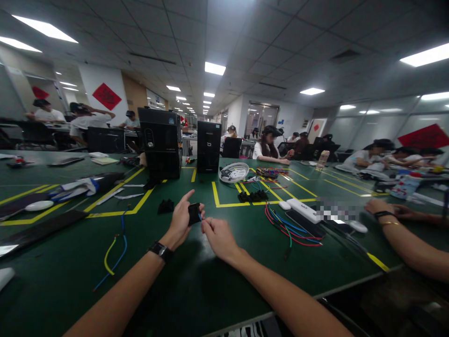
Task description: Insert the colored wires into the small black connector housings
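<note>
My left hand point(179, 222) is closed around a small black block point(194, 214), its index finger stretched out. A short bit of blue wire point(200, 217) shows at the block's right side. My right hand point(220, 238) pinches close beside it, thumb and fingertips together at the wire; the exact contact is hard to see. Just left of the block, a black plastic part point(165, 206) lies on the green table point(196, 290). Farther left are a loose blue wire point(125, 238) and a yellow-green wire point(107, 257). Several red, blue and green wires point(280, 222) lie to the right.
Two black computer towers point(161, 145) stand at the back. Near them are a white basket point(234, 172) and more black parts point(252, 196). A white power strip point(304, 210) and a phone point(304, 223) lie right. A co-worker's arm point(403, 229) rests at the far right.
</note>
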Motion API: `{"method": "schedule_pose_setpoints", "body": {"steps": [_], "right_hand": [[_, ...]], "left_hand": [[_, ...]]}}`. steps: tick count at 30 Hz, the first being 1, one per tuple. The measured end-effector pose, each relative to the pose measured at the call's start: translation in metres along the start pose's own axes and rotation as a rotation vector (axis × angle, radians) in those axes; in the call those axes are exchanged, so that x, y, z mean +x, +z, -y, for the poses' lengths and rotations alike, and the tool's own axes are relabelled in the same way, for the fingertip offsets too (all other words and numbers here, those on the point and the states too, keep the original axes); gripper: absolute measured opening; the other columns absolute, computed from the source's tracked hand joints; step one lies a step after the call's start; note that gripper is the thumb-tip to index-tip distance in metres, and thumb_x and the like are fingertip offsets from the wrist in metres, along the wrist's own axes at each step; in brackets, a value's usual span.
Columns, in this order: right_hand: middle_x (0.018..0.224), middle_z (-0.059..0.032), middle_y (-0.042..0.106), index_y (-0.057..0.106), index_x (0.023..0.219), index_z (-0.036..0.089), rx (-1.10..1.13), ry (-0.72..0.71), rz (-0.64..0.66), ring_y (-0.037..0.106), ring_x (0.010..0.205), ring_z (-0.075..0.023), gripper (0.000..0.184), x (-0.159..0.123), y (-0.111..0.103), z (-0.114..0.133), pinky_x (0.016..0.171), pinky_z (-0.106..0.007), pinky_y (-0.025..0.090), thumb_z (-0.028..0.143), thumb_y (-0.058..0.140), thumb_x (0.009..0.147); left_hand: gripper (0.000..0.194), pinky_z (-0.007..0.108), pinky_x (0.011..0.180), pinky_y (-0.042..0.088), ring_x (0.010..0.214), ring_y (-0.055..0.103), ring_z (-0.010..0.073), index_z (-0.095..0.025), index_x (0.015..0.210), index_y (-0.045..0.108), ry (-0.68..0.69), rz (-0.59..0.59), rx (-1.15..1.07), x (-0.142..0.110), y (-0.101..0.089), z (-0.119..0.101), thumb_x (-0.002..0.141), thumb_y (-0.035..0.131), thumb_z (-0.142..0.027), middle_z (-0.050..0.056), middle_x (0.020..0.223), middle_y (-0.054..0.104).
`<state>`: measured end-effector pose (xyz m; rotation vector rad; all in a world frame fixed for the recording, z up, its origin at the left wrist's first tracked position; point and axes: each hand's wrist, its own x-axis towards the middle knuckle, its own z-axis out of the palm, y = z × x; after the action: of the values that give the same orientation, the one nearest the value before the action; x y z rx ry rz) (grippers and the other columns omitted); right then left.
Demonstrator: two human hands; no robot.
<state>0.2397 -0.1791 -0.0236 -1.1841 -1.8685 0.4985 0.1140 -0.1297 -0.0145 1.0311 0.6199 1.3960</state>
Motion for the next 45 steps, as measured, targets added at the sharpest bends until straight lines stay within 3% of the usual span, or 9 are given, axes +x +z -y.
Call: {"method": "schedule_pose_setpoints", "body": {"steps": [6, 9, 12, 17, 23, 29, 35, 40, 45], "right_hand": [[0.06, 0.0005, 0.055, 0.057, 0.066, 0.019, -0.106, -0.01, 0.037, 0.048, 0.057, -0.0116, 0.031, 0.005, 0.009, -0.008, 0.058, -0.023, 0.029, 0.025, 0.042, 0.092], [0.06, 0.0007, 0.055, 0.057, 0.064, 0.018, -0.083, 0.004, -0.004, 0.05, 0.059, -0.0113, 0.034, 0.008, 0.005, -0.005, 0.06, -0.023, 0.031, 0.024, 0.04, 0.092], [0.06, 0.0012, 0.055, 0.057, 0.066, 0.018, -0.063, 0.01, -0.026, 0.051, 0.059, -0.0105, 0.034, 0.006, 0.005, -0.004, 0.061, -0.022, 0.031, 0.025, 0.039, 0.093], [0.061, 0.0016, 0.055, 0.058, 0.069, 0.017, -0.091, 0.005, 0.052, 0.05, 0.059, -0.0105, 0.031, 0.001, 0.011, -0.007, 0.059, -0.021, 0.031, 0.025, 0.04, 0.093], [0.059, 0.0027, 0.053, 0.056, 0.066, 0.017, -0.039, -0.028, -0.075, 0.051, 0.058, -0.0096, 0.035, 0.002, 0.006, -0.002, 0.06, -0.019, 0.032, 0.025, 0.037, 0.094], [0.06, 0.0027, 0.053, 0.056, 0.066, 0.018, -0.052, -0.022, -0.003, 0.051, 0.057, -0.01, 0.031, 0.001, 0.011, -0.005, 0.059, -0.02, 0.032, 0.024, 0.039, 0.092], [0.06, 0.0028, 0.053, 0.055, 0.066, 0.017, -0.009, -0.045, -0.101, 0.05, 0.057, -0.0094, 0.034, 0.0, 0.007, -0.002, 0.059, -0.02, 0.032, 0.025, 0.037, 0.093], [0.057, 0.003, 0.051, 0.055, 0.068, 0.017, -0.024, -0.046, -0.044, 0.048, 0.053, -0.0099, 0.031, -0.003, 0.009, -0.002, 0.056, -0.02, 0.031, 0.025, 0.037, 0.092], [0.057, 0.0035, 0.05, 0.054, 0.067, 0.017, -0.012, -0.058, -0.131, 0.047, 0.053, -0.0093, 0.034, -0.003, 0.007, 0.0, 0.057, -0.02, 0.03, 0.028, 0.037, 0.094]], "left_hand": [[0.059, 0.025, 0.051, 0.047, 0.052, 0.058, 0.0124, -0.018, 0.135, 0.036, -0.017, -0.096, 0.075, 0.004, -0.007, 0.005, 0.077, 0.047, -0.026, 0.0, 0.068, 0.061], [0.058, 0.026, 0.052, 0.048, 0.055, 0.059, 0.0127, -0.019, 0.134, 0.037, 0.02, -0.088, 0.157, 0.008, -0.015, 0.005, 0.078, 0.046, -0.029, 0.0, 0.069, 0.061], [0.059, 0.027, 0.054, 0.048, 0.056, 0.059, 0.0134, -0.018, 0.135, 0.036, 0.034, -0.049, 0.103, 0.007, -0.012, 0.005, 0.078, 0.046, -0.029, 0.0, 0.069, 0.061], [0.057, 0.027, 0.054, 0.048, 0.056, 0.058, 0.0124, -0.021, 0.135, 0.034, 0.048, -0.003, -0.003, 0.003, -0.007, 0.006, 0.079, 0.047, -0.027, 0.001, 0.072, 0.061], [0.054, 0.027, 0.055, 0.048, 0.055, 0.057, 0.0123, -0.022, 0.133, 0.036, 0.034, -0.04, 0.033, 0.007, -0.013, 0.007, 0.08, 0.045, -0.024, 0.0, 0.068, 0.06], [0.055, 0.028, 0.056, 0.048, 0.055, 0.057, 0.0121, -0.023, 0.134, 0.034, 0.049, -0.02, -0.053, 0.004, -0.006, 0.007, 0.08, 0.045, -0.025, 0.0, 0.07, 0.06], [0.057, 0.028, 0.056, 0.048, 0.054, 0.056, 0.012, -0.021, 0.134, 0.034, 0.032, -0.029, -0.045, 0.005, -0.009, 0.006, 0.079, 0.045, -0.023, -0.001, 0.067, 0.058], [0.053, 0.029, 0.057, 0.048, 0.056, 0.057, 0.0129, -0.021, 0.133, 0.035, 0.047, 0.006, -0.116, 0.003, -0.001, 0.006, 0.081, 0.044, -0.024, 0.001, 0.069, 0.059], [0.049, 0.028, 0.057, 0.048, 0.057, 0.058, 0.0135, -0.02, 0.129, 0.039, 0.067, -0.06, -0.08, 0.006, -0.006, 0.008, 0.081, 0.044, -0.024, 0.0, 0.067, 0.059]]}}
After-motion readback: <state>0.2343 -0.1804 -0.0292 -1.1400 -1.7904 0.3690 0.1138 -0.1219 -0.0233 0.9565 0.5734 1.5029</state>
